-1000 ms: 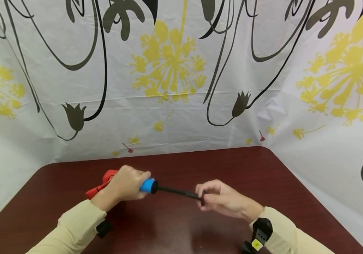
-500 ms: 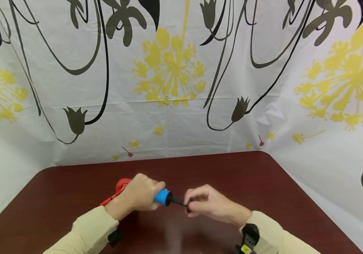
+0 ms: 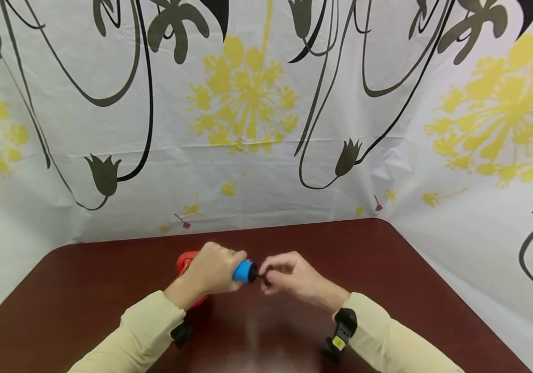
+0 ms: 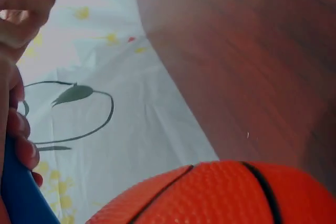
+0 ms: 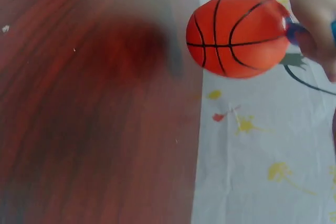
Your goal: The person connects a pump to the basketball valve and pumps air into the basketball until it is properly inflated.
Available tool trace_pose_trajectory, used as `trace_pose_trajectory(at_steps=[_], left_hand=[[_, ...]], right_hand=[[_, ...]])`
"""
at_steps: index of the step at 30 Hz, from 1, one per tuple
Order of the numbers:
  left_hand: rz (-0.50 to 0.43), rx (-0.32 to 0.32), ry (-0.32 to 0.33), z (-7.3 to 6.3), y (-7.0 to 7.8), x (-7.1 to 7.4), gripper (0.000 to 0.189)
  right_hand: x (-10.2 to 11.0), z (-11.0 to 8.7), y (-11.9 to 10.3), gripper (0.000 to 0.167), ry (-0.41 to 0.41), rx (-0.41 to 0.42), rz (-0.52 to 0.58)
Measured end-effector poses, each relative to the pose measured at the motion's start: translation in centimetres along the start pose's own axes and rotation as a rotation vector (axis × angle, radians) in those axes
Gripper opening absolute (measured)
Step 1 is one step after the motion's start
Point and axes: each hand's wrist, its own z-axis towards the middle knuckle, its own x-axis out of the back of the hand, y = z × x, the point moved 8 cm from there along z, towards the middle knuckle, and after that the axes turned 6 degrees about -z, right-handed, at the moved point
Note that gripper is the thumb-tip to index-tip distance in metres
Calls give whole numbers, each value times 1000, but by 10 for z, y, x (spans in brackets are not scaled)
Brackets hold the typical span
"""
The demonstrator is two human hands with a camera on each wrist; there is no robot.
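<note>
My left hand (image 3: 212, 269) grips the blue barrel of a hand pump (image 3: 245, 272) over the table. With thumb and fingers, my right hand (image 3: 301, 282) pinches the pump's black handle (image 3: 268, 274), which is pushed in close to the barrel's end. At the pump's other end hangs a red toy basketball (image 5: 239, 35) with black lines, elongated in the right wrist view. Most of that ball is hidden behind my left hand in the head view. The left wrist view has the ball (image 4: 220, 198) large at the bottom and the blue barrel (image 4: 21, 192) at lower left.
A dark red-brown table (image 3: 341, 248) with rounded far corners lies beneath both hands. White cloth (image 3: 257, 191) printed with flowers stands around its back and sides. A black wrist device (image 3: 343, 326) sits on the right sleeve, and another (image 3: 181, 334) on the left.
The pump's black rod has slid into the barrel as my hands came together. My left hand moved right and my right hand left. The red ball's visible part looks fuller.
</note>
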Motion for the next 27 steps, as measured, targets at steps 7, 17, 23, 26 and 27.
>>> trace_pose_trajectory(at_steps=[7, 17, 23, 26, 27], left_hand=[[-30, -44, -99, -17, -2, -8, 32], [-17, -34, -154, -11, -10, -3, 31], [-56, -43, -115, -3, -5, 0, 31], [-83, -15, -118, -15, -12, 1, 32], [-87, -1, -121, -20, -15, 2, 32]], right_hand=[[-3, -37, -10, 20, -130, -78, 129], [-11, -23, -5, 12, -135, 3, 103], [-12, -2, -5, 25, -49, 14, 13], [-10, -12, -12, 17, -96, -27, 79], [-9, -17, -14, 15, -122, -38, 113]])
